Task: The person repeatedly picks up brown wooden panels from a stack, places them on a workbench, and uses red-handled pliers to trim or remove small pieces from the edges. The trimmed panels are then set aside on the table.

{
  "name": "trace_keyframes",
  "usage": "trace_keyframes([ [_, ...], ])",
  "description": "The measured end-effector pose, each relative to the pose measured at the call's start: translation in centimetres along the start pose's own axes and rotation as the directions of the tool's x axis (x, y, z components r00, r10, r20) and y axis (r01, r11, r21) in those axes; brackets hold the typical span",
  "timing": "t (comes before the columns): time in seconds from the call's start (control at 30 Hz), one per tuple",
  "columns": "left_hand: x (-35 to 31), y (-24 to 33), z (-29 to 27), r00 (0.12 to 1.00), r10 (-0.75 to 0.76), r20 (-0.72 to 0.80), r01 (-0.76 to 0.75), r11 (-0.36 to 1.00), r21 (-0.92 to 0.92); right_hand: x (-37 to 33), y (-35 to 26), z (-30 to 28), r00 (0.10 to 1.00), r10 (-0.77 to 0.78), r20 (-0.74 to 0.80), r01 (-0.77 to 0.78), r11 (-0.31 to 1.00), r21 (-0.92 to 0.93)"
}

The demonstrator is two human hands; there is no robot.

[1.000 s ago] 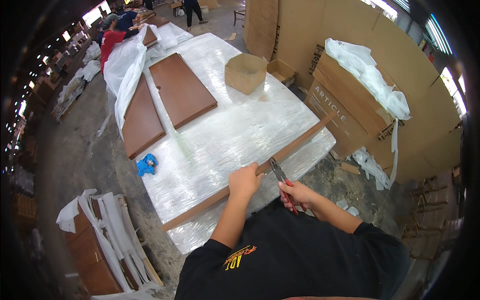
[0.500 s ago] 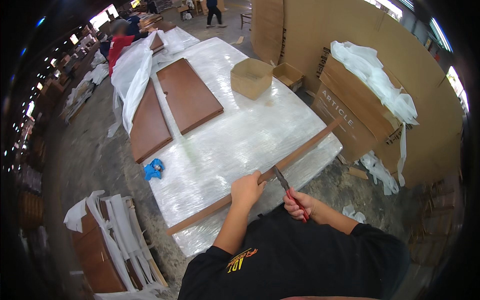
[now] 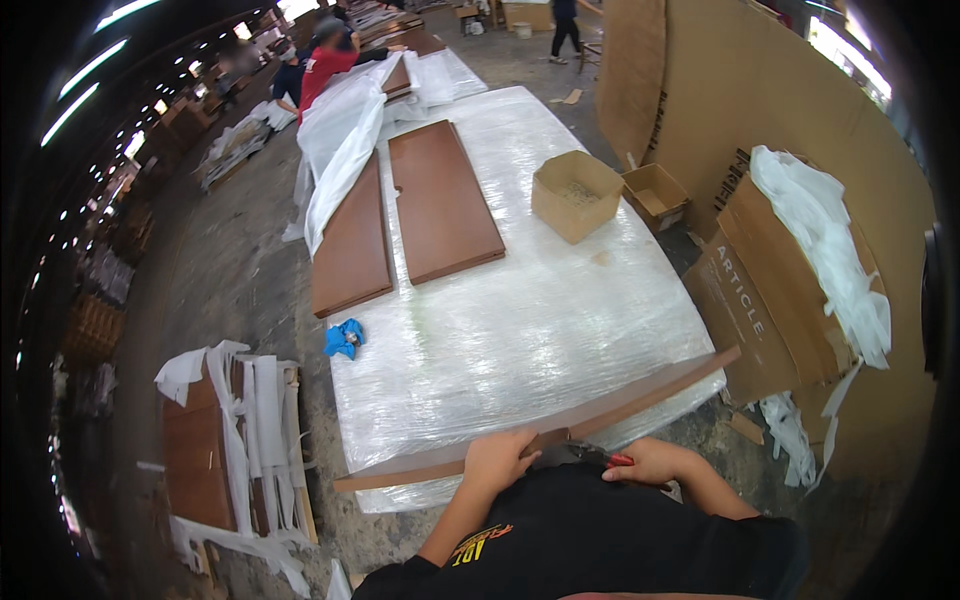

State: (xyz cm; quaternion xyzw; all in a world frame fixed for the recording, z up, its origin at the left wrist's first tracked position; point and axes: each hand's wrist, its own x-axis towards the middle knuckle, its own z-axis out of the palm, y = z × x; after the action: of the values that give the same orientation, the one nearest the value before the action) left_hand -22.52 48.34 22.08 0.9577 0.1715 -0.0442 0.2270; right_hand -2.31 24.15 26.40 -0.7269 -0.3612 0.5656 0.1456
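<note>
A long, narrow brown wooden board (image 3: 665,392) lies across the near end of a plastic-wrapped stack (image 3: 480,375). My left hand (image 3: 498,462) is closed on it near the middle, thumb on the far side. Close to the board's near edge, my right hand (image 3: 648,462) grips red-handled pliers (image 3: 618,460). Their dark jaws point left, toward a small dark spot on the board. Whether the jaws touch the wood I cannot tell. Part of the pliers is hidden by my right hand.
Brown panels (image 3: 445,205) and a crumpled blue glove-like item (image 3: 344,339) lie on the wrapped stack beside an open cardboard box (image 3: 577,195). Large cartons (image 3: 765,300) stand right. Foam-wrapped panels (image 3: 205,450) are at lower left. Co-workers (image 3: 325,65) stand at the far left.
The board has tipped, so more of its broad face shows. My right hand has turned the pliers from pointing up and away to pointing left. The whole view has also shifted.
</note>
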Motion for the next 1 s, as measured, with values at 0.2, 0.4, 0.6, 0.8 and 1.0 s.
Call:
trace_keyframes([
  [0.2, 3.3, 3.7, -0.5, 0.996, -0.04, -0.078, 0.039, 0.999, -0.014, 0.2, -1.3, -12.2, 0.968, 0.043, 0.247, 0.065, 0.909, -0.411],
  [0.4, 7.7, 7.1, 0.8, 0.997, -0.077, -0.032, 0.076, 0.997, -0.028, -3.1, 0.1, -18.4, 0.952, 0.08, 0.296, 0.007, 0.959, -0.282],
  [0.6, 6.7, 3.3, -1.5, 0.985, -0.168, 0.032, 0.166, 0.985, 0.053, -9.3, 4.0, -19.4, 0.94, -0.282, -0.189, 0.332, 0.884, 0.33],
  [0.8, 9.0, 5.0, 0.8, 0.995, -0.079, 0.059, 0.077, 0.996, 0.039, -8.4, 5.2, -16.3, 0.813, -0.15, -0.562, 0.557, 0.478, 0.679],
  [1.0, 6.7, 7.2, -0.3, 0.988, -0.094, 0.124, 0.11, 0.986, -0.125, -3.9, 8.1, -8.6, 0.855, -0.086, -0.511, 0.506, 0.35, 0.788],
])
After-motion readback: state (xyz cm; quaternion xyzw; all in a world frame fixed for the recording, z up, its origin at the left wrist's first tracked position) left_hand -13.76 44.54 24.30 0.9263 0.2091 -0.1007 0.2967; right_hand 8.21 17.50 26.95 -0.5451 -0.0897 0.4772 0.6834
